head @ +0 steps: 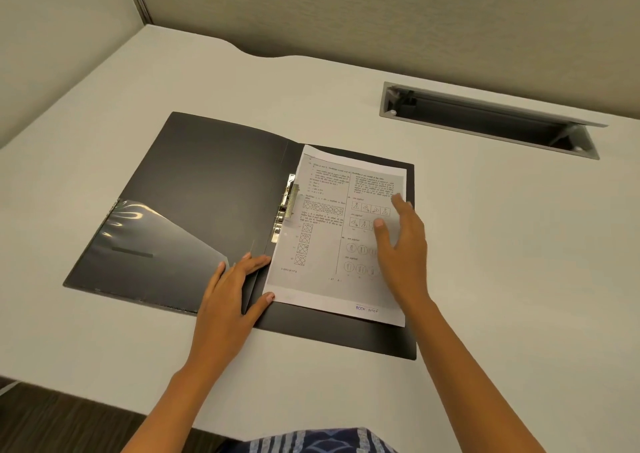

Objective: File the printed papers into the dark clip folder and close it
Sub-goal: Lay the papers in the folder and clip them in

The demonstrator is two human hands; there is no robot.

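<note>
The dark clip folder (214, 179) lies open flat on the white desk. Its left cover carries a clear plastic pocket (152, 234). A metal clip (287, 203) stands raised along the spine. The printed papers (325, 217) lie on the right half, their left edge at the clip. My left hand (232, 290) rests flat on the spine near the front, thumb touching the papers' lower left corner. My right hand (401, 244) lies on the papers' right side, fingers spread, holding nothing.
An open cable tray slot (485, 120) with a raised lid is set into the white desk (519, 244) at the back right. Grey partition walls (381, 12) close off the back and left. The desk's front edge runs below my forearms.
</note>
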